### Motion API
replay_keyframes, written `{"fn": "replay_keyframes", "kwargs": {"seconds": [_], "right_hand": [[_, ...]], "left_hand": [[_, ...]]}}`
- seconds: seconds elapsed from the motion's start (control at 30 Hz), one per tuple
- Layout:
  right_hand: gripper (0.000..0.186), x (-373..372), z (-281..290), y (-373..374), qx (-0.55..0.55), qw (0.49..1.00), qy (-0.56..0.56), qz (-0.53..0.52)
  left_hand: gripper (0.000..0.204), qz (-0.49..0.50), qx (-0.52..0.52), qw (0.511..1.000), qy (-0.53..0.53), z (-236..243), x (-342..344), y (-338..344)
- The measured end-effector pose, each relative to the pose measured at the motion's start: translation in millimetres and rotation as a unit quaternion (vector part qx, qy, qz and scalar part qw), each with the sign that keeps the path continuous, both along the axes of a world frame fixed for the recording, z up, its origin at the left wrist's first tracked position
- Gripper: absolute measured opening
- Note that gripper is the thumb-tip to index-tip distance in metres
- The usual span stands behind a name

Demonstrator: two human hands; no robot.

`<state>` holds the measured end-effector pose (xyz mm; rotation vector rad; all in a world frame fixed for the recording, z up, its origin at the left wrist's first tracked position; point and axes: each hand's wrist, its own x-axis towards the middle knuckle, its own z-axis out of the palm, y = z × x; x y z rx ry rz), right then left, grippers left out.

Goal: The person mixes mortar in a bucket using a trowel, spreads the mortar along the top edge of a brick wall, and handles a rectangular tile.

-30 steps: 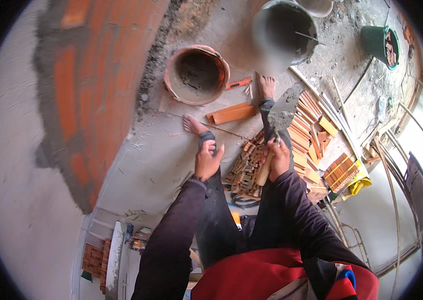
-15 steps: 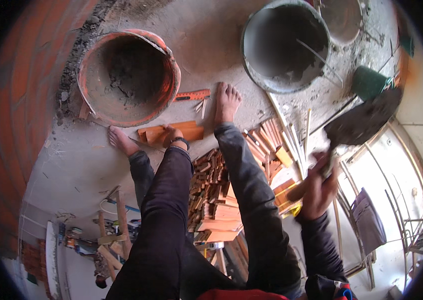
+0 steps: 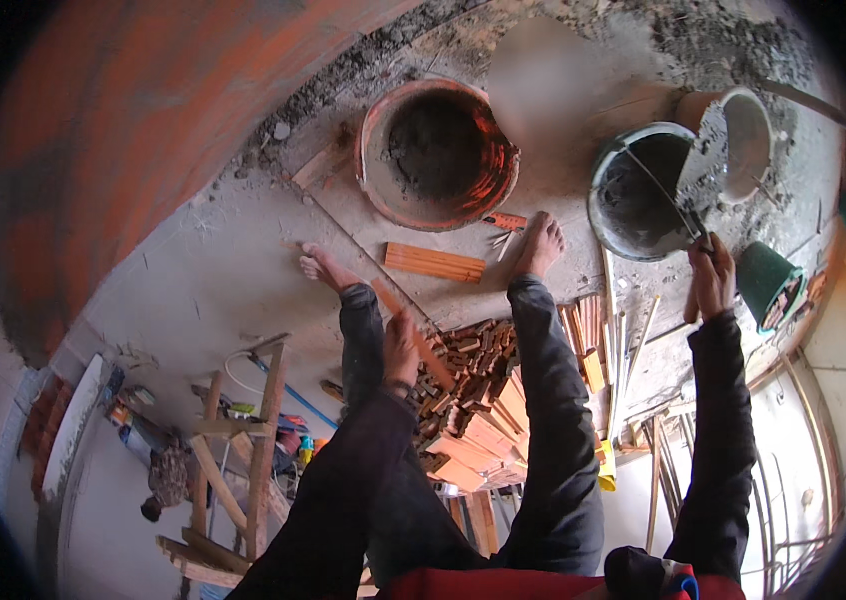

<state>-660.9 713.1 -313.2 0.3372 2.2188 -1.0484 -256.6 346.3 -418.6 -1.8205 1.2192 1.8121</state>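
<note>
The right hand [image 3: 711, 282] was closed around the handle of a trowel [image 3: 700, 172], whose mortar-coated blade was raised over the grey bucket [image 3: 615, 222]. The left hand [image 3: 401, 352] hung near the knee above a heap of brick pieces [image 3: 470, 385]; whether it was open or gripping something could not be told. Four vessels stood around: one orange tub [image 3: 436, 152], the grey bucket, one pale bucket [image 3: 751, 128] and one green bucket [image 3: 769, 282]. Two bare feet rested on the platform, with one brick slab [image 3: 435, 262] lying between them.

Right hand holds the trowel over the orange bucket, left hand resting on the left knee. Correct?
Not quite. In the head view the right hand holds the trowel over the grey bucket, not the orange bucket. The left hand does rest on the left knee.
</note>
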Motion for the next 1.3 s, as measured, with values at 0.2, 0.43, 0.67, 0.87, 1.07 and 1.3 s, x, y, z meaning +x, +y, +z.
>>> {"fn": "replay_keyframes", "kwargs": {"seconds": [0.2,0.43,0.67,0.87,1.07,1.3], "right_hand": [[0.053,-20.5,-19.3,-54.0,0.016,0.998,0.061,0.020],[0.037,-14.4,4.0,-134.0,0.081,0.982,0.080,0.150],[0.015,22.6,-6.3,-206.1,0.079,0.954,0.282,-0.071],[0.025,47.8,-13.0,-404.7,-0.374,0.843,-0.025,-0.386],[0.035,0.5,-115.3,-472.0,-0.314,0.835,0.013,-0.451],[0.010,64.0,-69.8,-517.4,-0.146,0.897,0.131,-0.396]], "left_hand": [[0.047,0.011,0.094,0.995,0.042,136.4,-47.8,-124.1],[0.049,0.037,0.081,0.995,0.038,190.8,-57.8,-217.9],[0.055,0.023,0.118,0.992,0.026,217.0,-56.8,-254.7],[0.052,0.046,0.151,0.987,0.039,235.3,-15.2,-296.3],[0.058,0.089,0.101,0.991,-0.023,241.2,23.7,-320.7],[0.050,0.194,0.089,0.976,-0.044,253.7,110.6,-364.4]]}}
